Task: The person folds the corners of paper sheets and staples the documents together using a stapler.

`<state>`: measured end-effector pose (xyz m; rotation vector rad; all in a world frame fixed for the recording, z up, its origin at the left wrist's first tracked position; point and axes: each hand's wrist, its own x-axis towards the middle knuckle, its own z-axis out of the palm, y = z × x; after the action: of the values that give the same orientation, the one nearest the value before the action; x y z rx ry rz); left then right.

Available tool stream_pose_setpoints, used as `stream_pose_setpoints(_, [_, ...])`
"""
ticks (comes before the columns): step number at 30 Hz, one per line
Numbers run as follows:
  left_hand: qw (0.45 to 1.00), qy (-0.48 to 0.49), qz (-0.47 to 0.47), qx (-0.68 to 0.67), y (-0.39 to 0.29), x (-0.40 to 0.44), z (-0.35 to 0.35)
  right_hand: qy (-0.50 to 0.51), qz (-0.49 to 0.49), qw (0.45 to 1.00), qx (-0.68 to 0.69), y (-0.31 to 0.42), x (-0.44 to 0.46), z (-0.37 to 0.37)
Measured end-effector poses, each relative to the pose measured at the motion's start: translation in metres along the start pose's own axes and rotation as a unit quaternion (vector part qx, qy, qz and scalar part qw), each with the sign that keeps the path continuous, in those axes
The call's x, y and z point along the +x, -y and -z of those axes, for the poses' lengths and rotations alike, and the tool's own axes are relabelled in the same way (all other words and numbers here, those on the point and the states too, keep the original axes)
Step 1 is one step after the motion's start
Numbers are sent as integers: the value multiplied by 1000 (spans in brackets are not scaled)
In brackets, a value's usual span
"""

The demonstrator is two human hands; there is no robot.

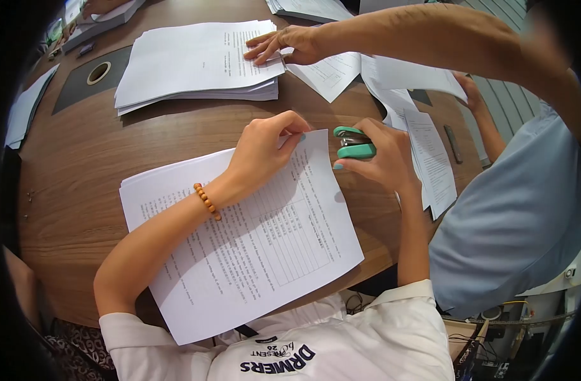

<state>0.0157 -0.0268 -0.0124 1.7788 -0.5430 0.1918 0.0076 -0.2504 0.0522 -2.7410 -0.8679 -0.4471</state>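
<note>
My left hand (265, 143) is closed at the upper corner of a printed paper stack (303, 222), thumb and fingers pinching the sheets' edge. An orange bead bracelet (207, 202) circles that wrist. The stack lies tilted on the table, its near end reaching over the edge towards my shirt. In my right hand (386, 155) is a small green stapler (355, 143). Its jaws gape towards the pinched corner, with a small gap between stapler and paper. Part of the stapler's back is hidden in my palm.
A co-worker's hand (284, 44) rests on a thick paper pile (189, 63) at the back. That person's other hand (471, 92) holds a sheet at right. More printed sheets (430, 152) lie beyond my right hand, near a dark thin bar (453, 143). A round cable hole (99, 73) is at left.
</note>
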Motion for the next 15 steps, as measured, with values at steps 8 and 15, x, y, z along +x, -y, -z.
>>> stream_pose_setpoints(8, [1000, 6, -2, 25, 0, -1, 1, 72, 36, 997, -2, 9, 22, 2])
stream_pose_setpoints(15, [1000, 7, -8, 27, 0, -1, 0, 91, 61, 994, -8, 8, 27, -6])
